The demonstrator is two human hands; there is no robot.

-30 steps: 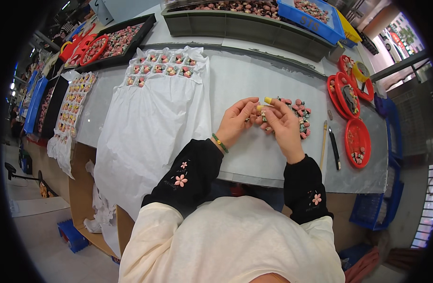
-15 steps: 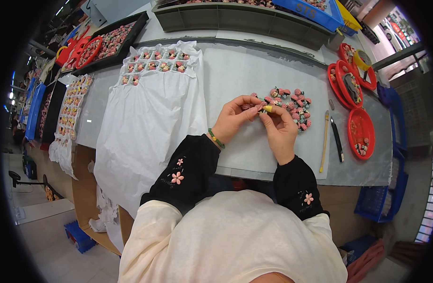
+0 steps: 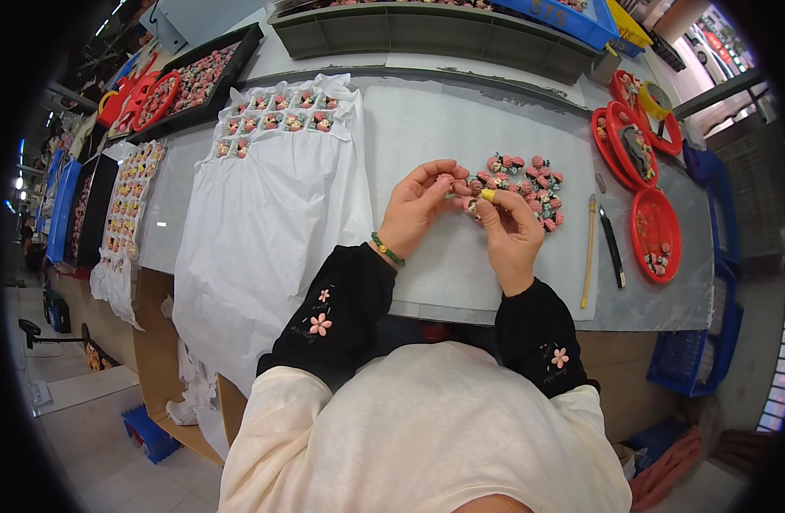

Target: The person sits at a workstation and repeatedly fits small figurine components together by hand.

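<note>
Grey worktable (image 3: 649, 301) under a broad sheet of white paper (image 3: 529, 282)

Taking the meeting point of the hands as the middle of the clock, a dark green-grey crate (image 3: 427, 41) lies at 12, and a compartmented tray of figurines (image 3: 273, 103) near 10, loose tissue (image 3: 264, 231) covering its lower part. At 2 to 3, a pile of pink pieces (image 3: 542, 195) sits just beside the right fingertips, probably so that each is a short reach away. A yellow-tipped stick (image 3: 587, 256) and a black tool (image 3: 612, 248) lie parallel near 4, likely kept handy there, and a red dish (image 3: 656, 224) holding a few pieces is just past 3.

Both hands come together over the paper, which seems to serve as a clean ground. The right hand (image 3: 510, 244) pinches a small figurine (image 3: 472, 206) between thumb and index finger (that finger wears a yellow wrap). The left hand (image 3: 416, 209) curls close by, thumb against fingers; I cannot tell whether they grip a pink bit there.

As for looks, the figurine is tiny and partly hidden, showing a pale patch; its pile neighbours are knobbly, rose-pink, with dark and greenish parts.
</note>
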